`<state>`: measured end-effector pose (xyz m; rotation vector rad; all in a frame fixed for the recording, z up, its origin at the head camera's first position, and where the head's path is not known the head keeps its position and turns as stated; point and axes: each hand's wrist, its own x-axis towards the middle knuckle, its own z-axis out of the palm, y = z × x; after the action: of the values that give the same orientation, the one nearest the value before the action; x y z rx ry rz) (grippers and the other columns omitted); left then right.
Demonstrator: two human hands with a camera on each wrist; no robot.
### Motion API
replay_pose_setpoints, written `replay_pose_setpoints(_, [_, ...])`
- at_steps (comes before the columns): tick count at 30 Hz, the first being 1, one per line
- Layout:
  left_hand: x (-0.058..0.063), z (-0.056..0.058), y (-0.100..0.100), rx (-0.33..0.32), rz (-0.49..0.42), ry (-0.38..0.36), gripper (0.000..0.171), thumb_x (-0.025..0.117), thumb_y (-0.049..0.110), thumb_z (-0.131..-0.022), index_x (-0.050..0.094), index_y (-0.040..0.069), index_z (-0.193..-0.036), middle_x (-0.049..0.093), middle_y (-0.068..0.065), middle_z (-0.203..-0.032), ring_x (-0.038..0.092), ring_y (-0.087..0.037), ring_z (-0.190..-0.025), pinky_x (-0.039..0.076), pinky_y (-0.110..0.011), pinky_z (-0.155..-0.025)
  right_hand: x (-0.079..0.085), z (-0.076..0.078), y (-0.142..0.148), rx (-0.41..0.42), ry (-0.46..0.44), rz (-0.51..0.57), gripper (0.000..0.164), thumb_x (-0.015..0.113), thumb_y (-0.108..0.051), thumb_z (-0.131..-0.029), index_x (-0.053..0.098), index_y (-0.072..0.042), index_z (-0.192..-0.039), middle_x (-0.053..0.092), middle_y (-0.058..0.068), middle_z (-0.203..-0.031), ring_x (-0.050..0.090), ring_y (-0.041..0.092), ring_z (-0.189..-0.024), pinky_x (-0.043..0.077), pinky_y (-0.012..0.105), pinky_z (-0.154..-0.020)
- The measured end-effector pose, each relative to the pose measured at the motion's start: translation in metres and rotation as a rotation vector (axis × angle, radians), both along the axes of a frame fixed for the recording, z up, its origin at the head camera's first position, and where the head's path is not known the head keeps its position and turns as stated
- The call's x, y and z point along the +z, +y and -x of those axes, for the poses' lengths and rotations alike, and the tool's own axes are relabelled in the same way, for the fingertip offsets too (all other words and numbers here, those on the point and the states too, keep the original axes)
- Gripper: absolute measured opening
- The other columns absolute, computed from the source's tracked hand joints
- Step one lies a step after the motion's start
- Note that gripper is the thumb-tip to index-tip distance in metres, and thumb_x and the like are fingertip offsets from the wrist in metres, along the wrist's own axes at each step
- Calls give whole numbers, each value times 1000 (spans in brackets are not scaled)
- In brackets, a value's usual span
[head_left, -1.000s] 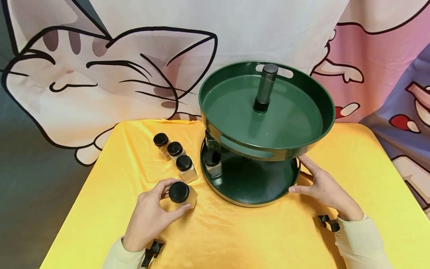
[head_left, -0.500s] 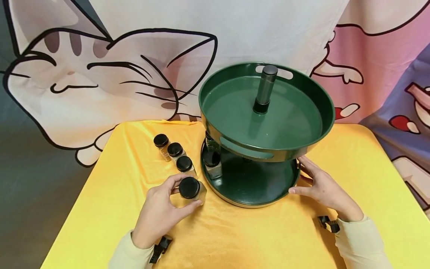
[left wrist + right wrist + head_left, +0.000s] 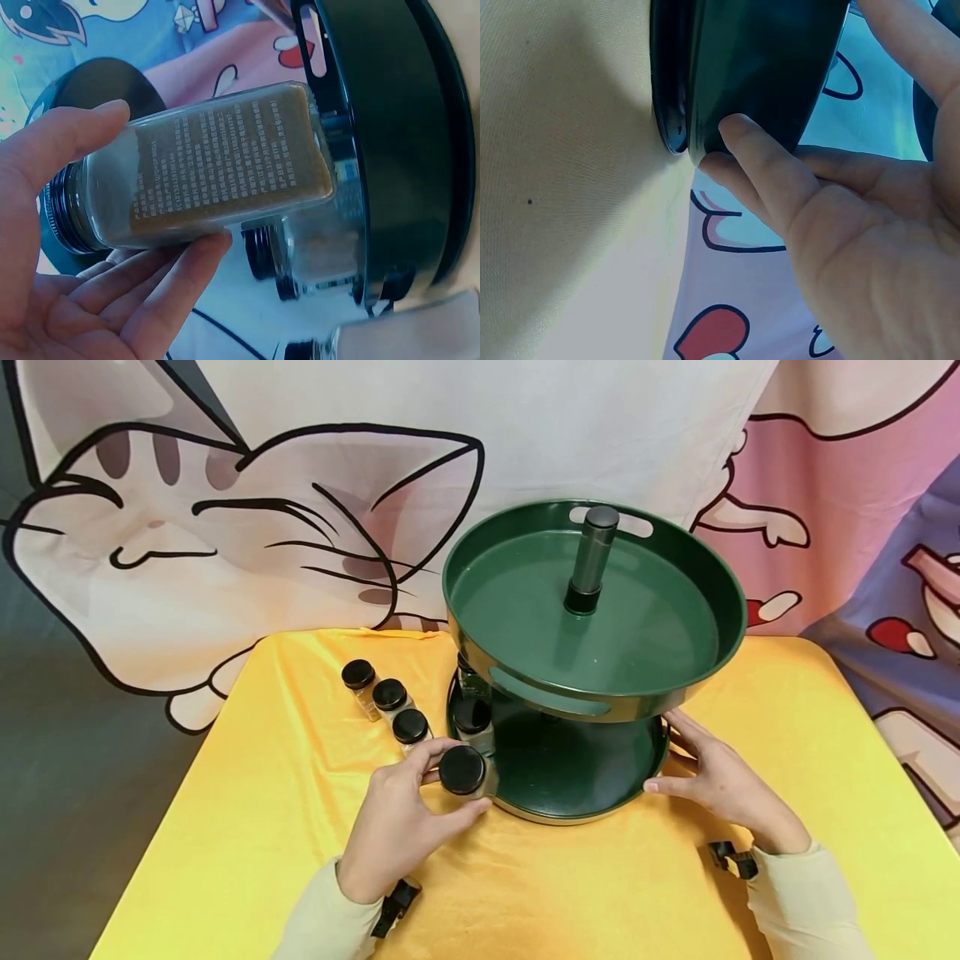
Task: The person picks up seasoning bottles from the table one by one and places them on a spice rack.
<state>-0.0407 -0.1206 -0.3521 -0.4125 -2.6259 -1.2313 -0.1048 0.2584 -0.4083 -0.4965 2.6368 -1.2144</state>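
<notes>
Q. How is the jar point(image 3: 471, 772) best carried in your left hand point(image 3: 397, 822)?
A. Upright, ideally, its base clear of the lower tray point(image 3: 577, 777) and its lid clear of the upper tray point(image 3: 517, 585). Your right hand point(image 3: 720, 781), fingers extended against the lower tray's outer wall, could steady it.
Q. Where does the jar lie?
A. Pinched between your left thumb and fingers, by the near-left rim; whether it touches cannot be told.

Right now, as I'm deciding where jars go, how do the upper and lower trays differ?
The upper tray sits higher; the lower tray sits beneath it. The lower tray holds at least two jars; the upper tray shows none. The right hand touches the lower tray, not the upper tray. Both are round and green inside.
</notes>
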Motion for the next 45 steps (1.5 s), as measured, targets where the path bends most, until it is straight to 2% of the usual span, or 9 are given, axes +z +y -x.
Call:
replay_pose_setpoints(5, [0, 3, 11, -13, -22, 21, 63, 85, 36, -62, 57, 19, -116, 62, 14, -106, 62, 2, -89, 52, -23, -75, 0, -1, 0, -4, 7, -4, 103, 80, -28, -70, 12, -31, -148, 16, 1, -153, 33, 37, -131, 37, 43, -93])
replay_pose_setpoints(9, [-1, 8, 18, -24, -57, 37, 61, 85, 34, -63, 58, 18, -115, 62, 12, -104, 62, 2, -89, 51, -21, -76, 1, -1, 0, -6, 4, -1, 103, 80, -29, -70, 13, -32, -148, 16, 1, -153, 33, 37, -131, 37, 43, -93])
replay_pose_setpoints(14, [-3, 14, 27, -43, -76, 33, 62, 85, 34, -64, 56, 14, -116, 67, 7, -98, 64, 1, -87, 52, -25, -74, 2, 0, 0, -8, -10, 7, 102, 80, -30, -71, 13, -32, -148, 15, 1, -153, 32, 38, -131, 37, 44, -93])
replay_pose_setpoints(21, [-6, 18, 40, 6, -33, -27, 65, 83, 39, -65, 55, 14, -119, 67, 4, -96, 65, -6, -88, 51, -21, -77, 2, -1, 1, -15, -20, 7, 102, 80, -31, -71, 13, -30, -148, 14, 2, -153, 33, 39, -130, 37, 43, -92])
replay_pose_setpoints(26, [-12, 19, 47, -14, -30, -66, 63, 80, 41, -68, 55, 15, -119, 67, 1, -98, 65, -8, -87, 53, -25, -76, 2, -1, 0, -13, -19, 10, 102, 80, -30, -70, 14, -29, -148, 15, 2, -153, 32, 39, -131, 37, 43, -92])
replay_pose_setpoints(30, [-17, 19, 51, -36, -6, -62, 62, 79, 42, -69, 55, 15, -119, 67, 1, -97, 65, -8, -86, 52, -25, -75, 3, 0, 0, -14, -19, 5, 102, 80, -31, -71, 14, -28, -148, 14, 2, -153, 32, 38, -131, 37, 43, -92])
replay_pose_setpoints(45, [-31, 22, 56, -37, 95, -55, 63, 78, 42, -71, 54, 12, -120, 66, 0, -102, 63, -9, -88, 52, -27, -73, 1, -1, 1, -9, -25, 5, 101, 79, -31, -71, 15, -27, -148, 13, 4, -153, 33, 39, -130, 38, 42, -92])
